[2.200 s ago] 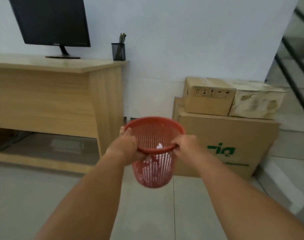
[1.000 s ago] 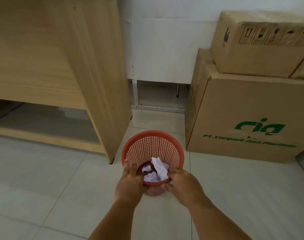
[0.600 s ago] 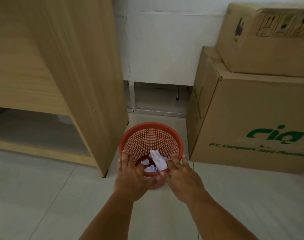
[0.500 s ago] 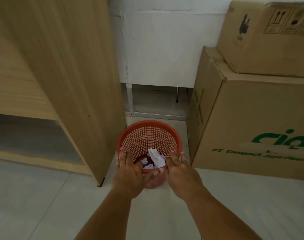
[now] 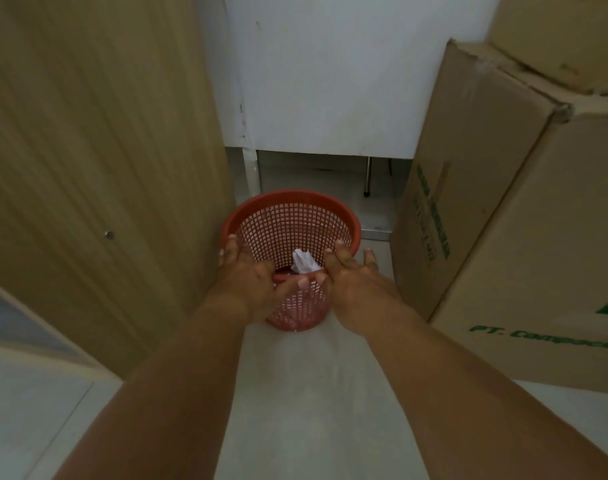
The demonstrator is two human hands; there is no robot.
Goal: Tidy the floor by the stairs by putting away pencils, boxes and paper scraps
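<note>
A red mesh waste basket (image 5: 292, 216) stands on the floor in the gap between a wooden desk side panel and a large cardboard box. Crumpled white paper scraps (image 5: 304, 263) lie inside it. My left hand (image 5: 248, 271) lies against the near left of the rim with its fingers stretched forward. My right hand (image 5: 351, 275) lies against the near right of the rim, fingers spread and straight. Neither hand curls round the rim.
The desk's wooden side panel (image 5: 98, 161) rises close on the left. A big cardboard box with green print (image 5: 503, 220) stands close on the right, a smaller box (image 5: 565, 39) on top. A white wall panel (image 5: 330, 81) closes the back.
The basket went from carried in the air to standing on the floor, then further back into the gap. My fingers have let go of the rim and straightened against it.
</note>
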